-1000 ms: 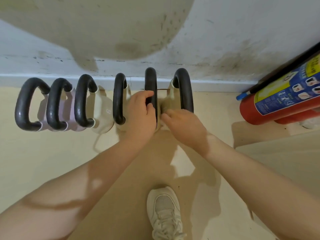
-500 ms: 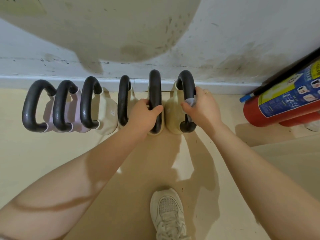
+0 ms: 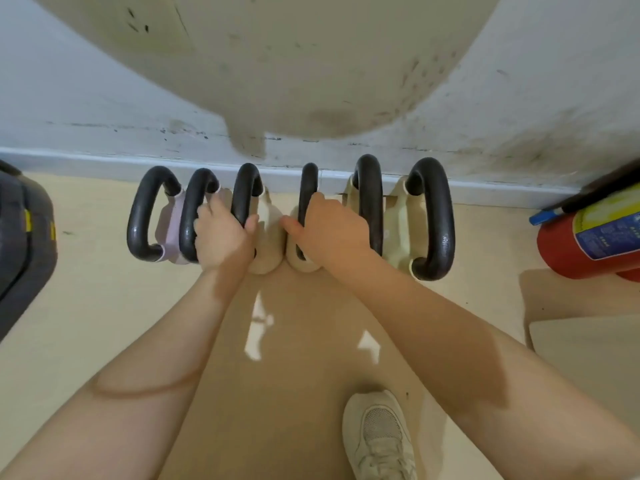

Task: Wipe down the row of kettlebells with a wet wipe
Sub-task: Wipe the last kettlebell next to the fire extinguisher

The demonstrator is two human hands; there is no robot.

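Several kettlebells with black handles stand in a row on the floor against the baseboard. Counting from the left, the first two (image 3: 142, 216) have pinkish bodies, the third (image 3: 246, 188) and fourth (image 3: 309, 180) cream ones, and the fifth (image 3: 369, 188) and sixth (image 3: 433, 216) olive-cream ones. My left hand (image 3: 221, 237) grips the third kettlebell's handle. My right hand (image 3: 329, 230) wraps over the fourth kettlebell's handle, thumb pointing left. The wet wipe is hidden, no part of it shows under my right hand.
A red fire extinguisher (image 3: 588, 237) lies on the floor at the right, with a beige board (image 3: 588, 344) in front of it. A dark bulky object (image 3: 20, 237) sits at the left edge. My white shoe (image 3: 381, 438) stands behind the row.
Both hands have shifted left along the row: the left from the fifth handle to the third, the right from the sixth handle to the fourth. The wipe has dropped out of sight.
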